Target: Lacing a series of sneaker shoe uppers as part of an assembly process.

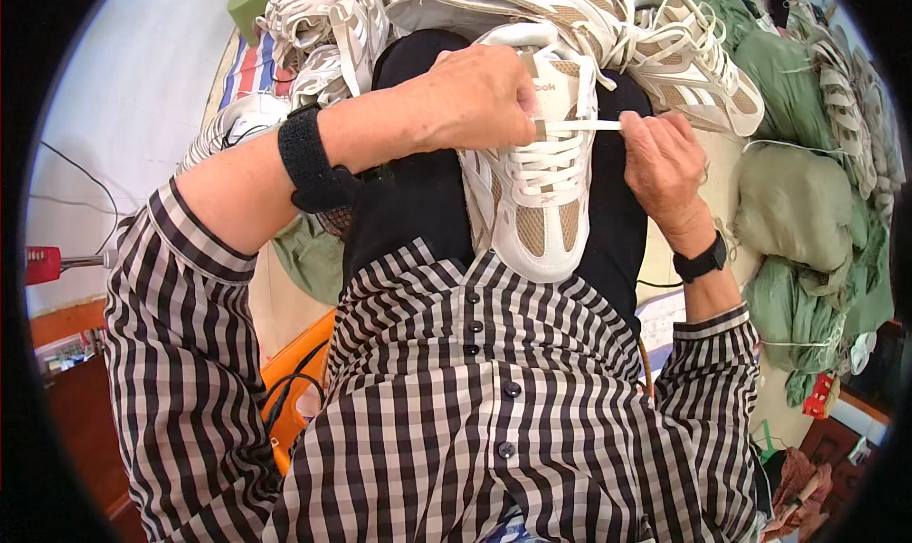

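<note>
A white and tan sneaker (pixel 551 222) rests on my lap with its toe toward me. White lace (pixel 581 125) crosses its upper in several rows, and one length is drawn out straight to the right. My left hand (pixel 484 96) is closed at the shoe's tongue, its fingertips pinched on the lace near the top eyelets. Off the shoe's right side, my right hand (pixel 665 168) is closed around the other end of that taut lace. The palm sides of both hands are hidden.
More white and tan sneakers (pixel 698 68) lie beyond my knees. Bundled striped shoe parts (pixel 318 30) are piled at the far left beside a green roll (pixel 258 1). Green cloth bundles (pixel 793 206) line the right. An orange chair (pixel 302 353) shows under me.
</note>
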`<control>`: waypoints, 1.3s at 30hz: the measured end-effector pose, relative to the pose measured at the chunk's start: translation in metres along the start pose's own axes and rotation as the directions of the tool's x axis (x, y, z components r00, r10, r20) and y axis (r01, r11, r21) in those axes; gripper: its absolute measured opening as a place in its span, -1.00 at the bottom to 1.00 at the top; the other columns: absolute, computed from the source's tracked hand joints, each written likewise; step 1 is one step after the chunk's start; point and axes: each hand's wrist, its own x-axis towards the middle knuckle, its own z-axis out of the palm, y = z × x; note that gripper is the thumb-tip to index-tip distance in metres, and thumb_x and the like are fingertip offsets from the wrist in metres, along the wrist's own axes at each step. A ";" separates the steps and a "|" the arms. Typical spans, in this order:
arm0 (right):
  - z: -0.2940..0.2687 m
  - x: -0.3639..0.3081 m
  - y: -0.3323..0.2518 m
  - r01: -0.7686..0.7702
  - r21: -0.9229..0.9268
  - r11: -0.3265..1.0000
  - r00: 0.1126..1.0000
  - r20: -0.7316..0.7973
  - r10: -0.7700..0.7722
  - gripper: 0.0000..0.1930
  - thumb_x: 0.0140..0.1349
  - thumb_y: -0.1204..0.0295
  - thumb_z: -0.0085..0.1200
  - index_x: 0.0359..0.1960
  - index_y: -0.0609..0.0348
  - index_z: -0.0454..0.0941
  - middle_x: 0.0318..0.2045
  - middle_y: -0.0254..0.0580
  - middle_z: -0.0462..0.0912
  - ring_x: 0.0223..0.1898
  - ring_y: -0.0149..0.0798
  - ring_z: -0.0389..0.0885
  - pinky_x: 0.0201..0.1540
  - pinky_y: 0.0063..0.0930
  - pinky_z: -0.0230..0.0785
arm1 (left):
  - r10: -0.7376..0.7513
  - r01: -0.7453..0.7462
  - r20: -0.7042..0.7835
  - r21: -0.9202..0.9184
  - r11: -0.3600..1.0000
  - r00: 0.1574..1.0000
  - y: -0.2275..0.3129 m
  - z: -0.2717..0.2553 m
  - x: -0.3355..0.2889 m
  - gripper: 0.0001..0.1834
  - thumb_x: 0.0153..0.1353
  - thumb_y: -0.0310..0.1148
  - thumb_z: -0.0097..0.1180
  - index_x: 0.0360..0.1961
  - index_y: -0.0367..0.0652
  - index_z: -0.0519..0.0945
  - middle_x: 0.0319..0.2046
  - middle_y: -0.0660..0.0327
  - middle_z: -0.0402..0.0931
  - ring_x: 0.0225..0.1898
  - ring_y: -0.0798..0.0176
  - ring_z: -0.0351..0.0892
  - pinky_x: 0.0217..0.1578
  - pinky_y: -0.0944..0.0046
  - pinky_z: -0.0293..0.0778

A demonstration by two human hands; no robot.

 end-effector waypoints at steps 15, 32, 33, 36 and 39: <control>-0.026 0.000 0.007 -0.447 -0.010 0.894 0.889 0.109 0.445 -0.82 0.20 0.57 0.04 -0.17 0.15 0.56 -0.34 -0.15 0.62 -0.34 -0.02 0.61 -0.30 -0.25 0.43 | 0.150 -0.150 -0.005 -0.147 0.978 0.989 -0.008 -0.014 -0.017 -0.88 0.14 -0.44 0.16 -0.37 -0.27 0.53 -0.39 0.20 0.50 -0.26 0.25 0.48 -0.17 0.28 0.39; -0.028 -0.024 0.027 -0.498 -0.058 0.865 0.851 0.161 0.500 -0.90 0.24 0.43 0.05 -0.29 0.16 0.55 -0.48 -0.06 0.57 -0.36 0.03 0.57 -0.34 -0.13 0.38 | 0.181 -0.075 -0.315 0.319 0.945 0.932 -0.024 0.014 -0.077 -0.93 0.19 -0.49 0.08 -0.40 -0.21 0.45 -0.51 0.13 0.45 -0.41 -0.02 0.47 -0.37 0.13 0.39; -0.028 -0.023 0.029 -0.540 -0.094 0.837 0.811 0.210 0.547 -0.90 0.24 0.43 0.04 -0.28 0.16 0.55 -0.50 -0.05 0.57 -0.38 0.06 0.57 -0.33 -0.11 0.38 | 0.175 -0.080 -0.320 0.290 0.954 0.931 -0.031 0.014 -0.076 -0.92 0.22 -0.47 0.07 -0.40 -0.21 0.45 -0.57 0.15 0.41 -0.49 0.04 0.46 -0.43 0.16 0.38; -0.028 -0.022 0.037 -0.590 -0.096 0.802 0.737 0.341 0.583 -0.88 0.26 0.42 0.01 -0.26 0.16 0.55 -0.51 0.00 0.57 -0.39 0.11 0.56 -0.32 -0.09 0.38 | 0.079 -0.046 -0.270 0.125 0.991 0.960 -0.038 0.004 -0.078 -0.89 0.25 -0.44 0.06 -0.41 -0.21 0.44 -0.63 0.22 0.36 -0.59 0.21 0.42 -0.53 0.26 0.34; -0.022 -0.041 0.049 -0.661 -0.020 0.750 0.680 0.408 0.609 -0.85 0.30 0.42 -0.04 -0.24 0.18 0.54 -0.47 0.06 0.59 -0.37 0.17 0.56 -0.30 -0.06 0.38 | -0.084 0.061 -0.116 -0.192 0.980 0.990 -0.067 -0.007 -0.084 -0.85 0.24 -0.42 0.08 -0.46 -0.23 0.46 -0.66 0.26 0.38 -0.61 0.34 0.42 -0.55 0.33 0.33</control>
